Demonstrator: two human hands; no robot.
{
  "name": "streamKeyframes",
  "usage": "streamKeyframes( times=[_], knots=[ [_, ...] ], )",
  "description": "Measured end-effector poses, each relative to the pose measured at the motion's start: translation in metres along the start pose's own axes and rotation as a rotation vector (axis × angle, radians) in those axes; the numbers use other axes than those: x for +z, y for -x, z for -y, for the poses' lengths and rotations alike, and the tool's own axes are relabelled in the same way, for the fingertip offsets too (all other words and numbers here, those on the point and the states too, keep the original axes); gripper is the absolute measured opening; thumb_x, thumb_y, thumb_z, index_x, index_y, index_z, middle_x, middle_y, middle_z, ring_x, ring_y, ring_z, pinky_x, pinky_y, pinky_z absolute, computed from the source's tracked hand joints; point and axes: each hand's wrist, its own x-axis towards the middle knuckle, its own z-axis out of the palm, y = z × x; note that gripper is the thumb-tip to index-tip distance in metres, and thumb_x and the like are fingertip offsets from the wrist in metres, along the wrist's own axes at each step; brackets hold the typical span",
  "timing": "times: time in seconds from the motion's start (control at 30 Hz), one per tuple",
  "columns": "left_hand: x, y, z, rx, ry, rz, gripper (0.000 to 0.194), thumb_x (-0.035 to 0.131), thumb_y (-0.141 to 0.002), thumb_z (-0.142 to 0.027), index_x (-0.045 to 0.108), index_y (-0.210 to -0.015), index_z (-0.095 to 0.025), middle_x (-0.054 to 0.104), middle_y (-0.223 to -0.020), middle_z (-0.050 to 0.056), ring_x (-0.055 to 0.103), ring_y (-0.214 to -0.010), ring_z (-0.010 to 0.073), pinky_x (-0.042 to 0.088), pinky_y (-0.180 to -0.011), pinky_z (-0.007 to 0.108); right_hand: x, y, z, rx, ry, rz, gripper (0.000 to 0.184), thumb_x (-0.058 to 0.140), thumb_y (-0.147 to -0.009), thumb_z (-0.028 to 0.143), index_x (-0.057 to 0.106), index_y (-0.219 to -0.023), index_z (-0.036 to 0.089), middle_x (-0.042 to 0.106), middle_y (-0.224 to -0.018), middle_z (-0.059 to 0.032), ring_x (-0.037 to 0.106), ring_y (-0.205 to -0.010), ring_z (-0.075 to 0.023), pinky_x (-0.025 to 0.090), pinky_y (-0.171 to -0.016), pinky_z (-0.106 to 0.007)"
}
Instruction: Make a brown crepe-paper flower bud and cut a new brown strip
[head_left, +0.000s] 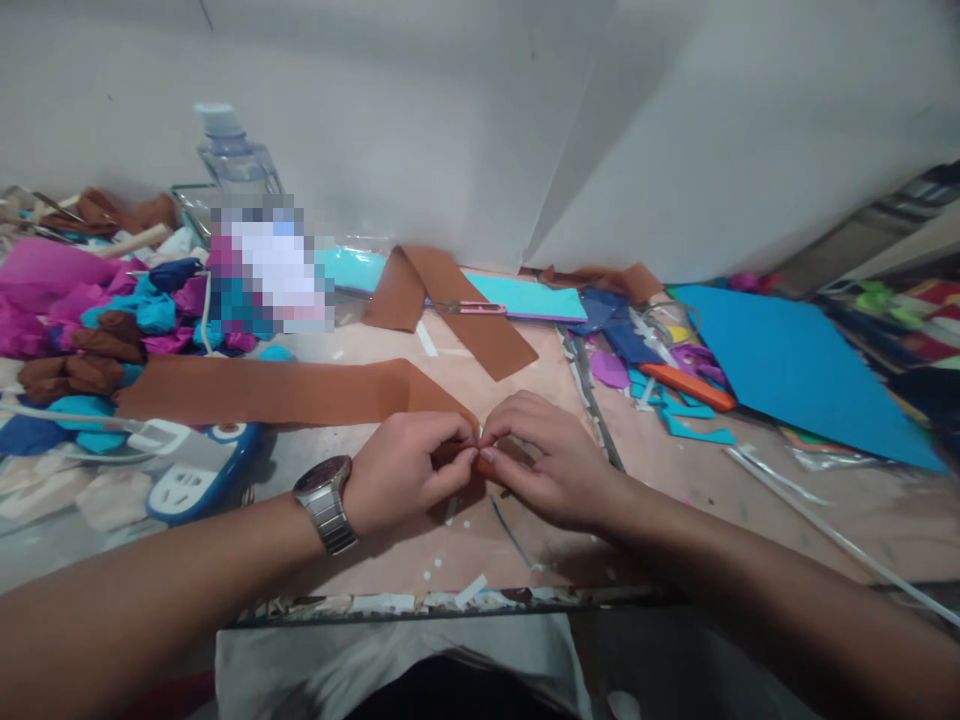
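A long strip of brown crepe paper [300, 390] lies across the table from the left, its right end running up to my fingers. My left hand [416, 455], with a metal watch [328, 500] on the wrist, pinches that end between thumb and fingertips. Right against it, my right hand [547, 455] pinches the same paper, fingertips nearly touching the left ones. The pinched bit itself is mostly hidden by the fingers. Beyond the hands rests a second, folded brown strip [480, 330] with a small pink-handled tool [476, 308] on top.
Crumpled coloured paper pieces [97, 290] pile up at the left, near a power strip [199, 470] and a clear bottle [236, 150]. A blue sheet [795, 360], an orange cutter [690, 387] and paper scraps lie at the right. A white wall stands behind.
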Motion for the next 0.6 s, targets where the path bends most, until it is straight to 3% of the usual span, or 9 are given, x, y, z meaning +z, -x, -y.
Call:
streamKeyframes(
  times=[0.23, 0.6],
  knots=[
    [0.0006, -0.0001, 0.0038, 0.136, -0.126, -0.024, 0.013, 0.062, -0.099, -0.023, 0.071, -0.091, -0.018, 0.075, -0.084, 0.000, 0.064, -0.071, 0.0120, 0.044, -0.068, 0.022, -0.0009, 0.0000, 0.0030, 0.150, -0.089, 0.013, 0.005, 0.069, -0.093, 0.018, 0.070, -0.089, 0.020, 0.071, -0.088, -0.0026, 0.063, -0.084, -0.0172, 0.049, -0.080, -0.033],
    [-0.0021, -0.0011, 0.0041, 0.099, -0.080, -0.041, 0.012, 0.063, -0.097, -0.022, 0.072, -0.090, -0.018, 0.075, -0.081, -0.001, 0.065, -0.069, 0.0107, 0.043, -0.066, 0.021, -0.0027, -0.0049, -0.0008, 0.495, -0.379, 0.081, 0.020, 0.073, -0.092, 0.035, 0.078, -0.085, 0.017, 0.073, -0.083, -0.0036, 0.063, -0.074, -0.0144, 0.048, -0.066, -0.025]
  ],
)
